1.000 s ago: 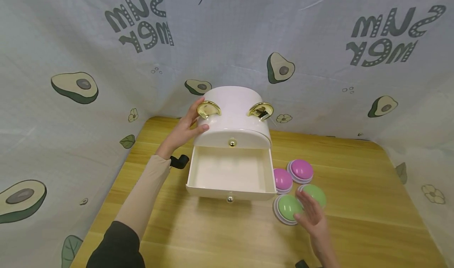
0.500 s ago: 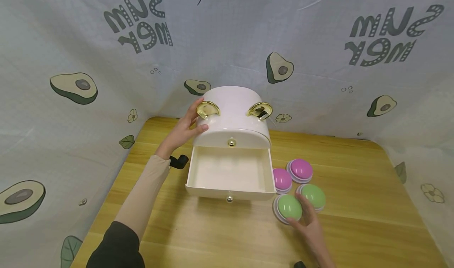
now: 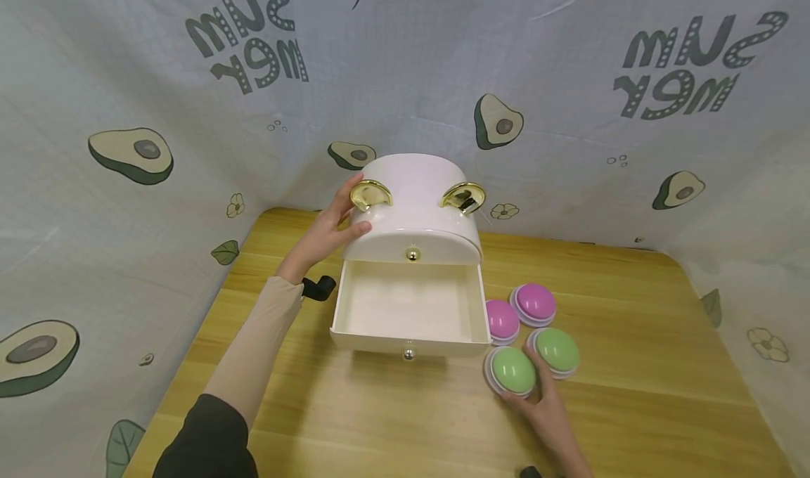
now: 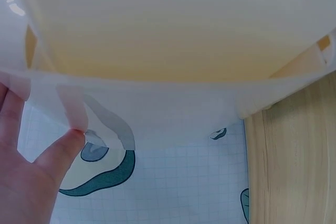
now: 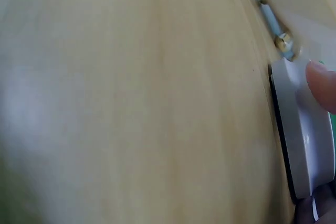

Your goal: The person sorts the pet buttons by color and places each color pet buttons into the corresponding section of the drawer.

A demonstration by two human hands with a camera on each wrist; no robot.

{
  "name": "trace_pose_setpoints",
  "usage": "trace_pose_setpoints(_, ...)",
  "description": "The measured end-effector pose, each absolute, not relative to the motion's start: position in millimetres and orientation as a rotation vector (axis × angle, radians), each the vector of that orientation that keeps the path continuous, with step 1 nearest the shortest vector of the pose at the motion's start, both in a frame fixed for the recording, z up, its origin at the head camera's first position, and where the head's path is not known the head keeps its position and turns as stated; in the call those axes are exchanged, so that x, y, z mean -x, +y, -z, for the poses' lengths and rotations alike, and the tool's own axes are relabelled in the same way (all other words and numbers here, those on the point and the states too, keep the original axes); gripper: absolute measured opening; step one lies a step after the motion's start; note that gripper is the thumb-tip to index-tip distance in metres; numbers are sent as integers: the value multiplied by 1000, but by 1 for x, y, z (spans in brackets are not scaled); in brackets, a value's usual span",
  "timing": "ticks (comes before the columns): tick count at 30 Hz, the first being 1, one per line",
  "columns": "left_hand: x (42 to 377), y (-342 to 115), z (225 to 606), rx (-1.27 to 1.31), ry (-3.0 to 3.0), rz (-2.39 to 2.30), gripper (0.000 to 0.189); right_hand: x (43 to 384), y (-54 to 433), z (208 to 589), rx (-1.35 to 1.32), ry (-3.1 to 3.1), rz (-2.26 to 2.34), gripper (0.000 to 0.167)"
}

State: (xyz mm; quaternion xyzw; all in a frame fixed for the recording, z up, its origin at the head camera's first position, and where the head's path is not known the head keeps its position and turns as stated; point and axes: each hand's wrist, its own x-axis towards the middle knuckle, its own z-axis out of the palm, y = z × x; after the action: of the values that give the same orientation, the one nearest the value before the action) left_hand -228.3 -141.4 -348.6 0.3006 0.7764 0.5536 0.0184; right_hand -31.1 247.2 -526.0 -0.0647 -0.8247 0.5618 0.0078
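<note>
"At four o'clock from the open drawer (image 3: 411,302), what do you have?"

"Your right hand (image 3: 543,399) grips the near green dome (image 3: 514,370), thumb on one side of its white base, fingers round the other. I can't tell whether that base has left the table (image 3: 645,386)."

"And my other hand?"

"Your left hand (image 3: 321,237) rests at the box's (image 3: 418,214) nine o'clock side, fingers spread rather than curled, thumb toward the front. That looks like steadying."

"Which step would you call this?"

"Taking hold of the dome, I'd judge; your pinch seems about made."

"So what does the next move call for?"

"A firm hold low on the base, probably, and a straight lift. Mind your fingers: the far green dome (image 3: 557,351) sits just beside them, at two o'clock from yours. The near pink dome (image 3: 503,320) is at twelve, the far pink dome (image 3: 535,302) nearer one."
</note>
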Motion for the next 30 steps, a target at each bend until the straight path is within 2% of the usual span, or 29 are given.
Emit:
trace_pose_setpoints(9,229,-142,349,-936,2406,-1718,77,32,246,527,309,-2519,-1811,86)
trace_pose_setpoints(17,232,-143,353,-938,2414,-1718,78,29,249,520,272,-2460,-1871,80)
trace_pose_setpoints(21,229,-142,349,-940,2407,-1718,77,31,251,503,206,-2407,-1878,76)
trace_pose_setpoints(30,230,-142,350,-929,2405,-1720,77,46,252,441,60,-2251,-1943,75)
